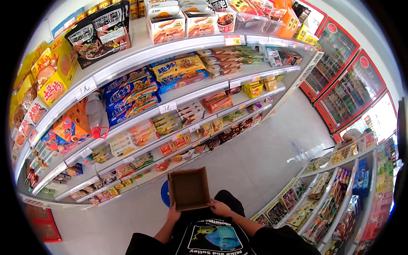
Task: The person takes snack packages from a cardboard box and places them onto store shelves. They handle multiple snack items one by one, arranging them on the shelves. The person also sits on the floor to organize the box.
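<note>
An open, shallow brown cardboard box [188,188] is held level in front of my body, and its inside looks empty. My left hand [173,213] grips its near left corner. At the near right corner, my right hand [220,207] holds the rim with thumb and fingers. Beyond the box stand shelves of packaged snacks, among them blue cookie packs [132,97], a yellow cookie pack [178,66] and a clear plastic bottle with a red cap [95,111]. Part of a round blue object [165,193] shows beside the box, low down; its kind is unclear.
Shelving with a metal edge [204,88] curves across the front and left. Another snack rack [334,188] stands close on my right. Red-framed drinks coolers [350,92] line the far right, with a person [352,135] near them. Grey tiled floor [255,162] runs between the shelves.
</note>
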### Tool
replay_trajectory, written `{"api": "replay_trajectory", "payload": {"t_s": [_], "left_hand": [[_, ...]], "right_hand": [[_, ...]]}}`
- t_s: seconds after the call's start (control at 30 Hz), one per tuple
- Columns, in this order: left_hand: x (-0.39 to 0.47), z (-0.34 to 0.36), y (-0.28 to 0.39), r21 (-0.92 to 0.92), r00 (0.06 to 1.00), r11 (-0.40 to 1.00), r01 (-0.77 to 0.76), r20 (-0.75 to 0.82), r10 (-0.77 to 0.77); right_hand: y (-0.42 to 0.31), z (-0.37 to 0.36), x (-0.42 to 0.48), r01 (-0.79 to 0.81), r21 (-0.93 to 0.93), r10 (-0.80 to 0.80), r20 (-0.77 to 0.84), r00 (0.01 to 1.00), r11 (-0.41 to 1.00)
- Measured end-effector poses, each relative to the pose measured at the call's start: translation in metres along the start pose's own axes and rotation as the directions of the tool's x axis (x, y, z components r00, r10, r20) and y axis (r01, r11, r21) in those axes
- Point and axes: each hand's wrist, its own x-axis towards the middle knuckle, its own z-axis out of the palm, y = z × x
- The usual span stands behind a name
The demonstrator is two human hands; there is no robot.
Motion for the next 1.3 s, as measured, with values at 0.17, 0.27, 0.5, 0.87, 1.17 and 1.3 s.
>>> {"api": "replay_trajectory", "payload": {"t_s": [0.17, 0.27, 0.5, 0.87, 1.17, 1.3], "left_hand": [[0.003, 0.042, -0.035, -0.061, 0.999, 0.998, -0.006, -0.040, 0.003], [-0.018, 0.040, -0.012, -0.020, 0.989, 0.997, 0.077, -0.123, -0.079], [-0.024, 0.043, 0.065, 0.031, 0.916, 0.986, 0.164, -0.376, -0.141], [-0.046, 0.066, 0.043, -0.196, 0.844, 0.940, 0.278, -0.417, -0.337], [-0.073, 0.042, 0.031, -0.124, 0.903, 0.988, 0.093, -0.407, -0.136], [-0.084, 0.020, 0.045, -0.221, 0.956, 0.975, -0.008, -0.289, -0.057]], "right_hand": [[0.015, -0.027, 0.005, 0.061, -0.004, -0.060, 0.123, 0.991, 0.998], [0.036, -0.019, 0.014, 0.125, -0.031, -0.118, 0.168, 0.979, 0.992], [0.022, -0.092, 0.054, 0.099, -0.143, -0.040, 0.366, 0.930, 0.985], [0.021, -0.066, 0.089, 0.128, -0.003, -0.118, 0.355, 0.927, 0.992], [0.003, -0.046, 0.083, 0.051, -0.085, -0.022, 0.311, 0.950, 0.995], [0.004, -0.029, 0.078, -0.069, -0.027, 0.073, 0.152, 0.986, 0.997]]}}
